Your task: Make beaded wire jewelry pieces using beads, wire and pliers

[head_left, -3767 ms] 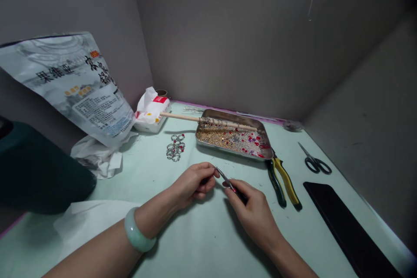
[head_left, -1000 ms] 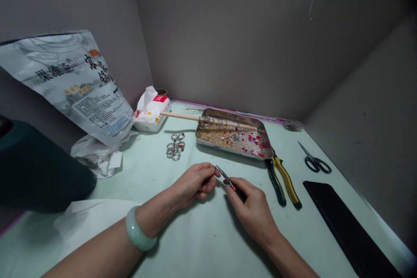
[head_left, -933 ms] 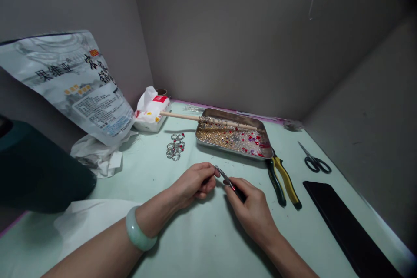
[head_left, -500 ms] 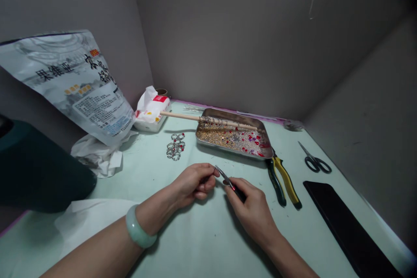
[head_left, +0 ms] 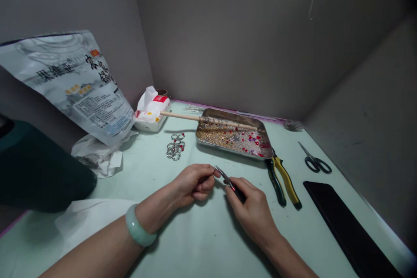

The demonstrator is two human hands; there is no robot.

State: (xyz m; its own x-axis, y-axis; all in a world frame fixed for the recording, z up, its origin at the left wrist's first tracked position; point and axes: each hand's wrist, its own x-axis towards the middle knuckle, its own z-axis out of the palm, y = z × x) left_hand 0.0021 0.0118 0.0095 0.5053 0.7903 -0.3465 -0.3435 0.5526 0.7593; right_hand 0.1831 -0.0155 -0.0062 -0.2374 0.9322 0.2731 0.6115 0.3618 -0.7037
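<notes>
My left hand (head_left: 197, 183), with a pale green bangle (head_left: 138, 227) on its wrist, is closed in a pinch near the middle of the table. Between its thumb and forefinger is something small and thin that I cannot make out. My right hand (head_left: 249, 204) grips small pliers (head_left: 235, 187) with dark handles. Their narrow metal tips reach the left fingertips. Beyond the hands stands a metal tray (head_left: 233, 153) of gold, clear and red beads, a wooden stick (head_left: 182, 116) resting across it. Several wire rings with red beads (head_left: 175, 147) lie left of the tray.
Yellow-and-green pliers (head_left: 283, 180), scissors (head_left: 316, 160) and a long black object (head_left: 345, 221) lie to the right. At left are a large printed pouch (head_left: 74, 82), a dark green container (head_left: 42, 169), crumpled tissue (head_left: 100, 156) and a tissue pack (head_left: 153, 113). Grey walls enclose the table's back.
Almost nothing differs. Both hands hold nearly the same place, with only a slight shift at the left fingertips and the plier tips.
</notes>
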